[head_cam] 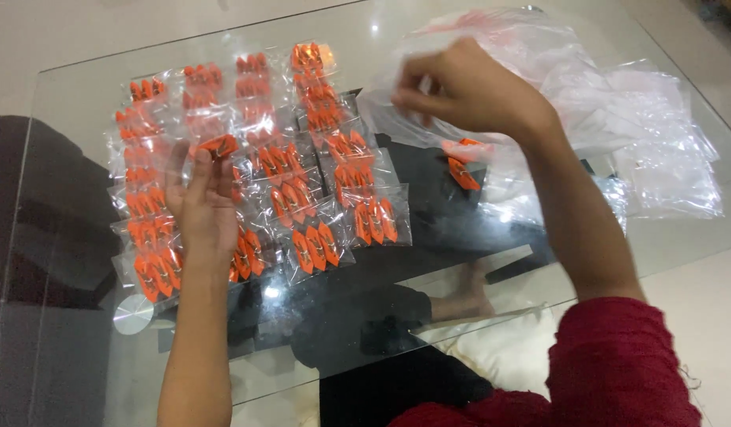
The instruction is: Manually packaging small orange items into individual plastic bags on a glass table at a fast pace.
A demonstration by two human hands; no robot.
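Head view: an orange clip [220, 145] is pinched at the fingertips of the left hand [201, 207], above the rows of packets [314, 247] laid on the glass table [65, 103]. The right hand [468, 88] is closed on the thin edge of a clear bag [539, 55], raised over a heap of such bags [666, 134], with two more clips [463, 168] seen below it. The clip is judged small, light and stiff, best taken by its sides, while the bag is limp and slippery and should be held at its mouth.
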